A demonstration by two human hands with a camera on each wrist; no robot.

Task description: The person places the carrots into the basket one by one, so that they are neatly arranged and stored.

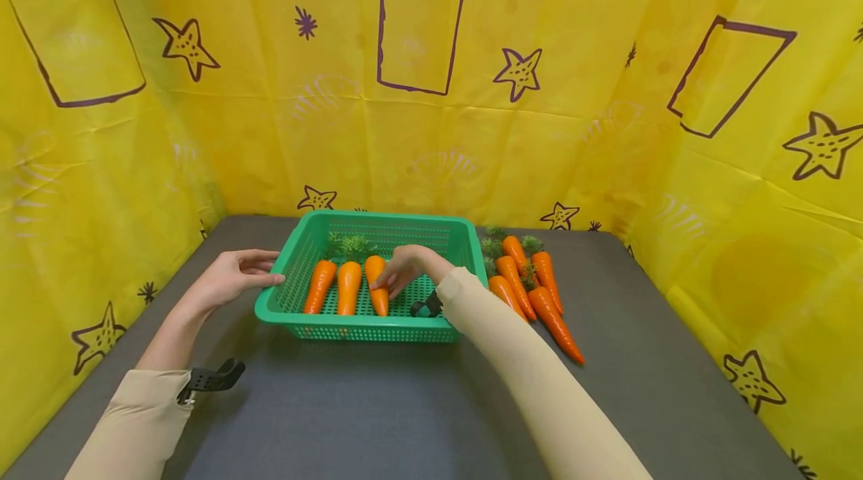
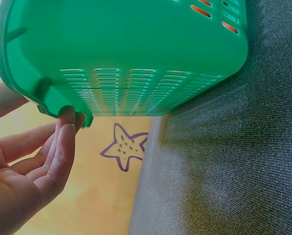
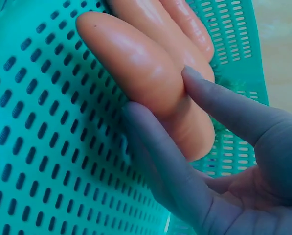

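A green plastic basket point(image 1: 377, 321) with slotted walls stands on the grey table. Three orange carrots with leafy green tops lie side by side in it, tips toward the near wall. My right hand point(image 1: 404, 270) reaches inside and holds the rightmost carrot point(image 1: 376, 270); in the right wrist view, thumb and fingers sit on either side of that carrot point(image 3: 131, 63). At the basket's left end, my left hand point(image 1: 232, 278) holds the rim, its fingertips against the rim's underside in the left wrist view, where the thumb is partly hidden.
Several more carrots point(image 1: 556, 323) lie in a loose pile on the table just right of the basket, some overlapping. A yellow cloth point(image 1: 431, 143) with starfish drawings hangs behind and at both sides. Grey table surface point(image 1: 377, 405) extends in front of the basket.
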